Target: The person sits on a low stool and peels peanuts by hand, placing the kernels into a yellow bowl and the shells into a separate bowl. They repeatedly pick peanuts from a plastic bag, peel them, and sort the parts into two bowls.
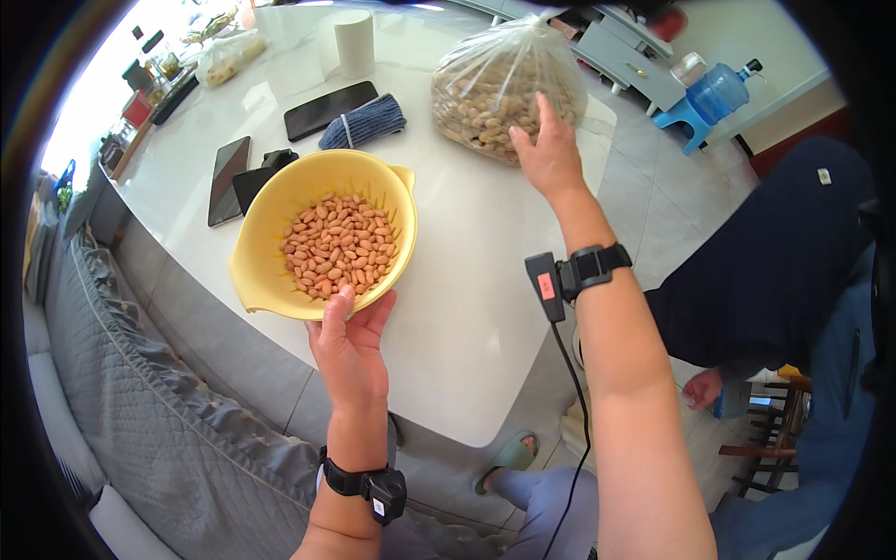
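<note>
A yellow plastic colander [263, 224] with slotted sides holds a layer of shelled reddish peanuts [338, 245]. My left hand [353, 350] grips its near rim, with the thumb over the edge and the fingers underneath. Farther right, a tied clear plastic bag [499, 79] full of unshelled peanuts stands on the white table. My right hand [551, 154] reaches to the bag's near right side with its fingers apart and nothing in them. Whether the fingertips touch the plastic, I cannot tell.
Beyond the colander lie a rolled blue cloth [366, 122], a black phone [329, 110] and another phone [229, 180]. A white paper roll [355, 45] stands farther back. Another person's dark-clothed leg [747, 271] is at the right, beside the table. A cable [577, 411] hangs from my right wrist strap.
</note>
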Demonstrator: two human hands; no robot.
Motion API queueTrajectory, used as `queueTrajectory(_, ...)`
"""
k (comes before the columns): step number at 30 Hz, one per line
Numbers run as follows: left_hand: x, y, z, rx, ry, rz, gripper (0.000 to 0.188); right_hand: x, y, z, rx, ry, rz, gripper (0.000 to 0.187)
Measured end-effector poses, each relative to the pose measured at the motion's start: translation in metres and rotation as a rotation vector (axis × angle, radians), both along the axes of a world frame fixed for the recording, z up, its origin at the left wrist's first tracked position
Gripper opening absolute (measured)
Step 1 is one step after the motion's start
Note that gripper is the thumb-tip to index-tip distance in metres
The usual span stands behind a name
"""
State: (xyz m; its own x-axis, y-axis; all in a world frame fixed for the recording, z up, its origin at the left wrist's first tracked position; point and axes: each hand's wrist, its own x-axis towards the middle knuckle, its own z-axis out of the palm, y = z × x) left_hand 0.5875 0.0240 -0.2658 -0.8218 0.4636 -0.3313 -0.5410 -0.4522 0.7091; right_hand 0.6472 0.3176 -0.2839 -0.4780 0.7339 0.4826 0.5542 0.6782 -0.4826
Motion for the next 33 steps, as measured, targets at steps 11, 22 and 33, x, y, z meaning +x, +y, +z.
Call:
queueTrajectory(11, -0.028, 0.02, 0.002, 0.007, -0.089, -0.108, 0.046, 0.032, -0.035, 0.015, -0.437, -0.019, 0.012, 0.016)
queueTrajectory(22, 0.002, -0.023, -0.016, -0.145, -0.046, -0.316, 0.055, 0.145, -0.24, 0.053, -0.368, 0.007, 0.196, 0.011)
queueTrajectory(33, 0.041, -0.084, -0.021, -0.335, 0.457, -0.432, 0.054, 0.176, -0.353, 0.055, -0.307, 0.044, 0.329, 0.013)
